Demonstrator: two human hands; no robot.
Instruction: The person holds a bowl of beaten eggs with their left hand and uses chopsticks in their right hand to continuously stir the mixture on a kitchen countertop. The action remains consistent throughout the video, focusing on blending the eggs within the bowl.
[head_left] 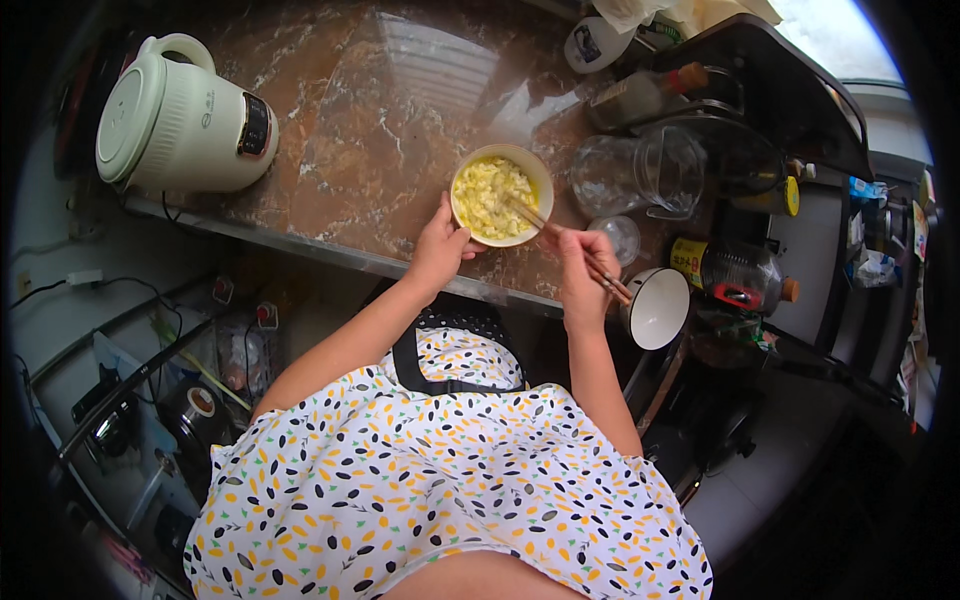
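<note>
Chopsticks (530, 214) in a bowl (546, 180) of lumpy yellow mix (488, 193)

The left hand (440, 245) holds the bowl at its near left side; the right hand (585, 268), just right of the bowl, grips the chopsticks, their tips in the mix. The ingredients are already together in the bowl, and stirring looks partway along: pale lumps are left unblended. A second bowl (660, 308) and a glass jug (640, 172) are to its right.
</note>
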